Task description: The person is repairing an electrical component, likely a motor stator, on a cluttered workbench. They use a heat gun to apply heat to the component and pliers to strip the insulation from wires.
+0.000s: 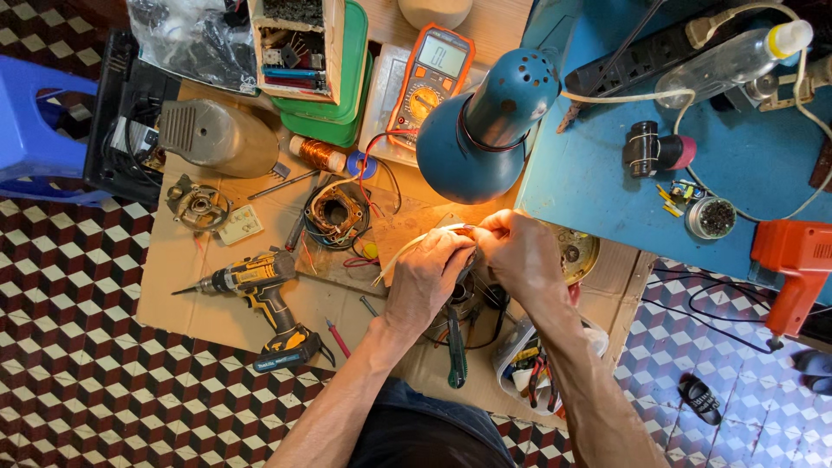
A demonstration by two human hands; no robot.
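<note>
At the far left a blue plastic stool (pixel 30 121) stands on the patterned tile floor (pixel 78 347). Beside it a flat sheet of brown cardboard (pixel 182 303) carries a grey rounded metal motor cover (pixel 221 137), a small round metal motor end plate (pixel 198 205), and a yellow and black cordless drill (pixel 260 303) lying on its side. Further right sits a wound motor stator with copper coils and coloured leads (pixel 336 212), and above it a spool of copper wire (pixel 319 154) and an orange digital multimeter (pixel 431 78).

Near the middle, under a teal metal desk lamp (pixel 490 130), the left hand (pixel 426 276) is closed, its grip pinching a thin pale sleeved wire (pixel 407 249) that trails off to the left over a small wooden board (pixel 399 230). The right hand (pixel 518 251) meets it from the other side, fingers closed on the same wire's end, the two hands touching. Green-handled pliers (pixel 456 347) lie just below them.

To the right, a blue surface (pixel 737 156) holds a clear plastic bottle (pixel 737 61) and a black power strip (pixel 646 56); an orange power tool (pixel 793 269) hangs at its edge.
</note>
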